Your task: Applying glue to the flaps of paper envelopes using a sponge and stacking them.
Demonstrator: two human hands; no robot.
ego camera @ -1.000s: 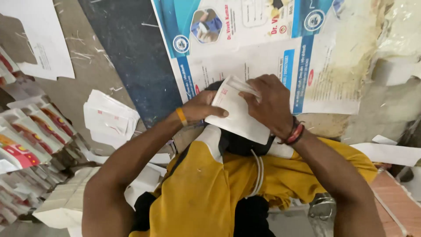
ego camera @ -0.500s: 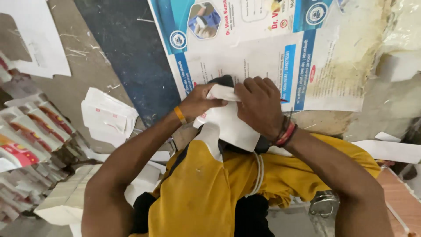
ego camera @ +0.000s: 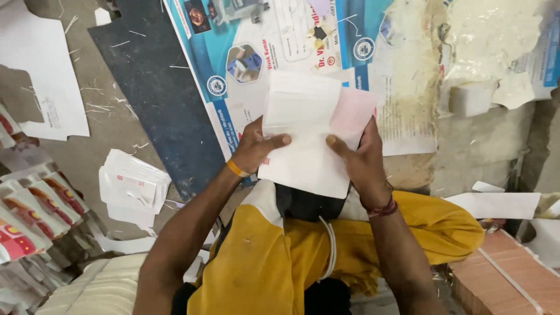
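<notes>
Both of my hands hold one folded white paper sheet (ego camera: 303, 140) in front of me, above my lap. My left hand (ego camera: 255, 147) grips its left edge, thumb lying across the front. My right hand (ego camera: 361, 156) holds the right side, thumb on the paper, where a pale pink panel (ego camera: 352, 114) of the sheet shows. The sheet is partly opened out, its upper flap standing up. Under it lies a large blue and white printed poster (ego camera: 262, 52) on the floor.
A stack of small white folded papers (ego camera: 133, 186) lies on the floor to the left. Red and white printed cartons (ego camera: 32, 216) are fanned at the far left. A dark mat (ego camera: 157, 99), a brown bundle (ego camera: 507, 274) at lower right and loose white sheets (ego camera: 41, 81) surround me.
The paper was folded small and pressed between my hands near my lap; now it is lifted and opened out wider, with the pink panel showing.
</notes>
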